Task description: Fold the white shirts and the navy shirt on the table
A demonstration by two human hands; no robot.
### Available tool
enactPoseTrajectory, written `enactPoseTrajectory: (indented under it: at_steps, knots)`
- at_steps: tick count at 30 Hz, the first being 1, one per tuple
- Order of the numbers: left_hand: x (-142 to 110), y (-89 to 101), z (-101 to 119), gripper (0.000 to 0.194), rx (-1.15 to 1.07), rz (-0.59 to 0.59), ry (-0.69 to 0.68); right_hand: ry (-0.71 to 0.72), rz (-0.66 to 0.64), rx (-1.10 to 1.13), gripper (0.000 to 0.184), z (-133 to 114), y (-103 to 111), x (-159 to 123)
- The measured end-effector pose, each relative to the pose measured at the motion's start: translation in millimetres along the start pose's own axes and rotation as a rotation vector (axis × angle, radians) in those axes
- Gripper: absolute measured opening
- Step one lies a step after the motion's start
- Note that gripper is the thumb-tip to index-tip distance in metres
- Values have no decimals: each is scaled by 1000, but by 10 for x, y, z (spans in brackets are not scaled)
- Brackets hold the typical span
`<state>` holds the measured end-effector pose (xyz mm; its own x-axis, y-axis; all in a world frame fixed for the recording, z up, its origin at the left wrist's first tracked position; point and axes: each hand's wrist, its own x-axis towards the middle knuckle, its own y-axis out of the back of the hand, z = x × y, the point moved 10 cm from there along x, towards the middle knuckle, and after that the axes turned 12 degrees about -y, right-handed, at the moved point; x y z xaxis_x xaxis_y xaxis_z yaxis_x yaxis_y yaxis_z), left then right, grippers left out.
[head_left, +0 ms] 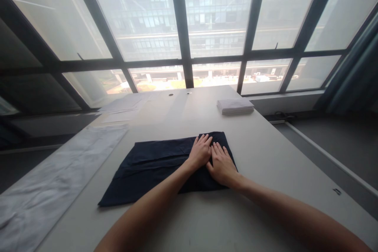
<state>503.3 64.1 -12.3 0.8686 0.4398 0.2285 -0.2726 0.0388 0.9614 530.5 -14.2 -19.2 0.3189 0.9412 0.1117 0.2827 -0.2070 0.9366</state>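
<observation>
A dark navy cloth point(153, 161) lies flat on the white table, with a few creases running along it. Its right end is folded over onto itself. My left hand point(201, 151) rests flat on that folded part, fingers stretched forward. Right beside it, my right hand point(222, 163) presses on the same fold near the cloth's right edge, also with its fingers extended. The two hands touch or nearly touch at the thumbs. Neither hand grips anything. The cloth under my palms is hidden.
A folded white stack point(235, 106) sits at the table's point(283, 189) back right. Crumpled whitish sheeting point(65, 173) covers the left side, with white sheets point(124, 106) behind it. A small dark object point(337, 191) lies near the right edge. Large windows stand beyond.
</observation>
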Motion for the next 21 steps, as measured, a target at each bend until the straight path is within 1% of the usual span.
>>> enactPoseTrajectory:
  at_steps: [2, 4, 7, 9, 10, 12, 14, 15, 18, 20, 21]
  knots:
    - [-11, -2, -18, 52, -17, 14, 13, -5, 0, 11, 73, 7, 2, 5]
    - [-16, 10, -31, 51, -24, 28, 23, -12, -26, 34, 74, 25, -8, 21]
    - [-19, 13, -33, 51, -13, 29, 23, -17, -127, 95, 78, 73, -50, 73]
    - [-19, -3, -16, 52, 12, 15, 4, -14, -183, 147, 72, 119, -47, 129]
    - [-20, -11, -10, 52, 28, 10, -3, -23, -173, 173, 67, 160, -9, 169]
    - [-25, -22, -15, 53, 57, 8, 2, -38, -69, 195, 60, 259, 131, 265]
    - [-29, -29, -30, 56, 74, 6, 21, -24, 22, 159, 60, 334, 223, 351]
    - [-29, -37, -35, 57, 77, 0, 29, -13, 22, 126, 61, 361, 210, 391]
    - [-23, -59, -23, 57, 75, -26, 26, -3, -85, 48, 61, 436, 40, 472]
    - [-25, -53, -9, 56, 73, -31, 22, -7, -96, 30, 60, 461, -9, 475]
    - [-30, -46, -1, 57, 72, -30, 20, -3, -81, 27, 60, 456, -8, 460]
